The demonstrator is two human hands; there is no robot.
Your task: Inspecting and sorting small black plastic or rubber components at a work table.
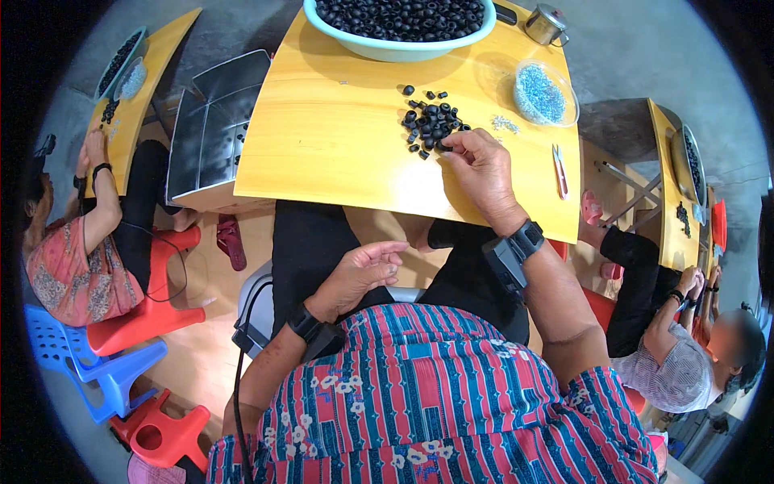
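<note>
My right hand (481,165) is at the near right edge of a loose pile of small black ring-like plastic pieces (433,118) on the yellow table. Thumb and forefinger are pinched together on one black piece (444,147), mostly hidden by the fingertips. Over my lap, off the table, my left hand (367,274) hovers with its fingers stretched out and nothing visible in it. Small pale bits (505,124) lie to the right of the pile. Beside them stands a clear plastic bowl (572,110) of tiny blue translucent pieces.
A pale green basin (395,50) heaped with black pieces stands at the table's far edge, a metal mug (547,24) to its right. Thread snips (559,171) lie at the right edge. A metal-lined box (216,121) adjoins the table's left. Other people sit at tables on both sides.
</note>
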